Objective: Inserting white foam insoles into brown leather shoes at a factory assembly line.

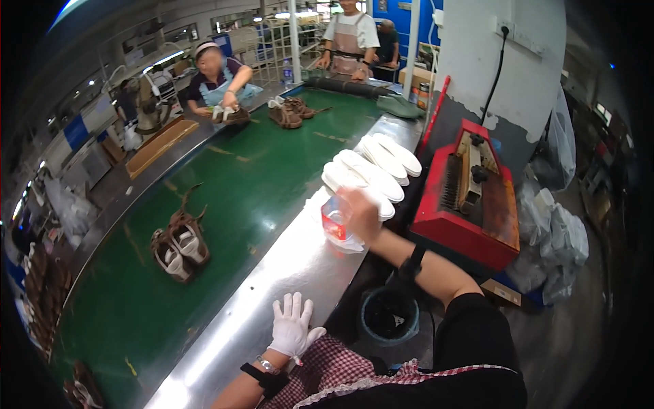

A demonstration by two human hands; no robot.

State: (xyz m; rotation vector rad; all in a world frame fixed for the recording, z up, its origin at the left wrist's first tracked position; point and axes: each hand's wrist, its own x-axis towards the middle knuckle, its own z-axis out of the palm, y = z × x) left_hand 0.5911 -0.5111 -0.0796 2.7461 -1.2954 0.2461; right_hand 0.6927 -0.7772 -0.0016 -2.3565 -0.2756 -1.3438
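Observation:
My left hand (293,330), in a white glove, lies with fingers spread on the bare metal strip (262,303) along the near side of a green conveyor belt (225,177). My right hand (362,217) is ungloved and smeared by motion. It is at a clear plastic container with a red label (334,223); whether its fingers grip anything cannot be made out. White cloth or paper (349,244) lies under the container. Just beyond, several white shoe soles (371,170) are laid close together on the metal. A pair of brown shoes (180,247) rests on the belt to the left.
A red machine with a bristled part (470,194) stands at the right, before a pillar. Below it is a lined bin (390,315). Across the belt a co-worker (221,85) handles shoes; another person (349,42) stands at the far end. More brown shoes (289,112) lie there.

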